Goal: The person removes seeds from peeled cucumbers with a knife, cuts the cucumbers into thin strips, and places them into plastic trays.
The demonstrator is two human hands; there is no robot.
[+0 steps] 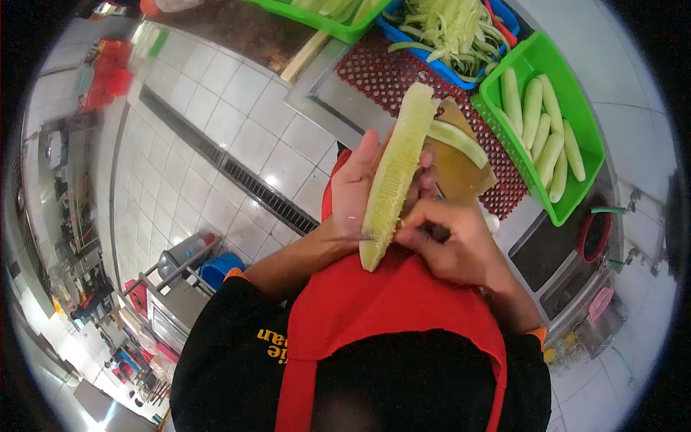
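Note:
A long cucumber half (pixel 397 173), peeled, lies with its seedy cut face up in my left hand (pixel 354 183), whose fingers wrap behind it. My right hand (pixel 457 241) is closed in a pinch at the lower right edge of this piece; what it holds, if anything, is too small to name. Just beyond, another pale cucumber piece (pixel 461 140) rests on a yellowish board (pixel 457 173) over a red perforated mat (pixel 371 72).
To the right, a green basket (pixel 568 205) holds several peeled cucumbers. A blue tray (pixel 410 50) of peelings stands at the top, beside another green tray (pixel 324 25). A sink (pixel 551 248) lies at the right. Tiled floor with a drain (pixel 252 187) stretches left.

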